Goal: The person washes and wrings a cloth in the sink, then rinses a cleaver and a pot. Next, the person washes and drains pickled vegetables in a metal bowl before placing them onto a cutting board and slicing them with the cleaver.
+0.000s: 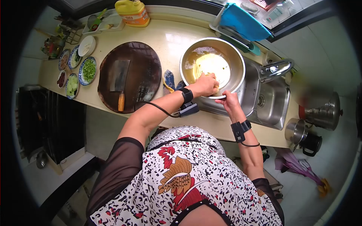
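A large metal basin holds yellowish liquid and stands at the edge of the sink. My left hand reaches over its near rim with the fingers curled down. Pale yellow food shows beside those fingers; its kind I cannot make out. At the basin's near right side, my right hand is closed on the edge of a white dish. The dish lies below the left hand, mostly hidden by it and the basin.
To the left, a cleaver lies on a round wooden chopping board. Beyond are a plate of chopped greens, a white bowl and a yellow jug. On the right are the sink, faucet and pots.
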Available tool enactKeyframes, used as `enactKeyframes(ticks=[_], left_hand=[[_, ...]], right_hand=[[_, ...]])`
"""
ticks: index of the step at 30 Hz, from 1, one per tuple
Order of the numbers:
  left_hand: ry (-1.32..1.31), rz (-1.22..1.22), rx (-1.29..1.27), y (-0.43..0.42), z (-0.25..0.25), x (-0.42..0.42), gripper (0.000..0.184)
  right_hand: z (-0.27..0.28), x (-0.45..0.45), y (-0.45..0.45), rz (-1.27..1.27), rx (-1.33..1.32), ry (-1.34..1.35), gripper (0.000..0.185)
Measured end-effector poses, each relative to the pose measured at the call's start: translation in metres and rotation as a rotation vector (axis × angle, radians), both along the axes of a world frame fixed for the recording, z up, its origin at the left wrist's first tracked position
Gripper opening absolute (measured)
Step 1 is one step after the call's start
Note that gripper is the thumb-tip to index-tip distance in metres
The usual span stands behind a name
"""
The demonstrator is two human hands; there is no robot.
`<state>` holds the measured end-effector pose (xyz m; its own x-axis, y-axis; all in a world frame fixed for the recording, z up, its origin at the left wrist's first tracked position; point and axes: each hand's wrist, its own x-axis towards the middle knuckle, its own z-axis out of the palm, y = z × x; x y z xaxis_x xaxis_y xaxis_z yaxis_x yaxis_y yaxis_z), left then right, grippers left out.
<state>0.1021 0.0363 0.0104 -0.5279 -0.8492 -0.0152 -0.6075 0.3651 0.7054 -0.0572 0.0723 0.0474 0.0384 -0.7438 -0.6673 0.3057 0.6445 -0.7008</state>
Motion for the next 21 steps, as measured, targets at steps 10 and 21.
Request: enactKeyframes(ticks=[10, 21], left_hand=[[0.451, 0.025, 0.084, 0.040, -0.039, -0.104, 0.025], [0.888, 0.438, 0.008, 0.057, -0.081, -0.202, 0.034]], right_hand=[[0.028, -0.065, 0.012, 0.063, -0.036, 0.638, 0.023], [0.040, -0.072, 0.027, 0.530, -0.532, 1.427, 0.014]])
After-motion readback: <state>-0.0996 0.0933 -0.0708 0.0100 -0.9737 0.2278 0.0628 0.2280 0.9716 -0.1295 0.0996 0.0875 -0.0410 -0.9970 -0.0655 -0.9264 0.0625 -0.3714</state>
